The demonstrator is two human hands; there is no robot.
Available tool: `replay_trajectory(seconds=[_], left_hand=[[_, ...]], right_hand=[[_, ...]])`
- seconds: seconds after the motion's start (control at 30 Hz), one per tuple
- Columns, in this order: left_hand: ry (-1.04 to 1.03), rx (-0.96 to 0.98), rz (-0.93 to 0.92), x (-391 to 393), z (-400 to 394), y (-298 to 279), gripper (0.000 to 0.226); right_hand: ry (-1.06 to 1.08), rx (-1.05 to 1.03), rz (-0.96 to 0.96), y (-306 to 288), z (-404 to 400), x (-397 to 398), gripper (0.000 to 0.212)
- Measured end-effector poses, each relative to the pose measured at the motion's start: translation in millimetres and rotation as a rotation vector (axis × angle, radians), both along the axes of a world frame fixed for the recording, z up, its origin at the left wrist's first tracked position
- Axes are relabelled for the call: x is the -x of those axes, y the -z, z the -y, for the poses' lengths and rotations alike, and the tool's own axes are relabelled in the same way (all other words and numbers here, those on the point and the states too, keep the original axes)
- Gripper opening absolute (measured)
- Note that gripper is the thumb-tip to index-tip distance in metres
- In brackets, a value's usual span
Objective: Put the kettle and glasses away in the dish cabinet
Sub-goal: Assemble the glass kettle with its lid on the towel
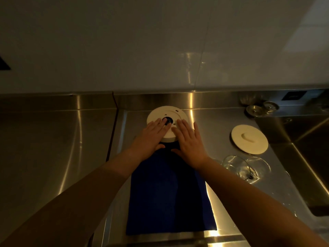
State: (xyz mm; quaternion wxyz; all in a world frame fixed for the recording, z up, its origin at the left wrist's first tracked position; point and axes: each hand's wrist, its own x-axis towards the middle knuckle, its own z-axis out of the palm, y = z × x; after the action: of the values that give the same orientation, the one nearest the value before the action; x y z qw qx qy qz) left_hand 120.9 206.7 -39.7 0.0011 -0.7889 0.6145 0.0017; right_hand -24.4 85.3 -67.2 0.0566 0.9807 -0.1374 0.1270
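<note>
So the surface here is a brushed stainless steel counter (53, 148) with a seam running front to back on the left and a raised steel backsplash along the far edge. Lying flat on it, right in the middle, is a dark blue cloth (169, 196). At the cloth's far end sits a round white kettle (161, 113), upside down by the look of the black contact ring on top. Off to the right there's a white round lid (249, 139) lying by itself, and just in front of that a clear glass (245, 168). A couple more glasses (260, 107) stand back by the backsplash, hard to make out. A sink basin (306, 157) drops in at the far right.
</note>
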Motion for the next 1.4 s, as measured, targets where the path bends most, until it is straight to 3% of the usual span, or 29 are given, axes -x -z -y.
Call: replay_trajectory(seconds=[0.23, 0.43, 0.6, 0.77, 1.03, 1.4], left_hand=[[-0.042, 0.033, -0.007, 7.5, 3.7, 3.8, 0.079], [-0.067, 0.031, -0.009, 9.0, 7.2, 4.0, 0.079], [-0.079, 0.043, -0.028, 8.9, 7.6, 3.1, 0.081], [-0.108, 0.037, -0.019, 11.7, 10.1, 5.5, 0.080], [-0.181, 0.046, 0.016, 22.8, 17.4, 6.2, 0.078], [-0.236, 0.068, -0.013, 29.7, 21.9, 4.0, 0.077]], right_hand=[[-0.108, 0.064, 0.108, 8.8, 21.4, -2.7, 0.082], [-0.096, 0.030, 0.065, 4.9, 23.4, -5.4, 0.083], [-0.035, -0.069, 0.094, 0.1, 3.8, -4.9, 0.070], [0.056, -0.225, 0.186, 5.9, -21.6, -10.9, 0.073], [-0.102, -0.176, 0.156, 6.3, 9.7, -8.3, 0.072], [-0.115, -0.160, 0.120, 1.6, 15.6, -9.2, 0.071]])
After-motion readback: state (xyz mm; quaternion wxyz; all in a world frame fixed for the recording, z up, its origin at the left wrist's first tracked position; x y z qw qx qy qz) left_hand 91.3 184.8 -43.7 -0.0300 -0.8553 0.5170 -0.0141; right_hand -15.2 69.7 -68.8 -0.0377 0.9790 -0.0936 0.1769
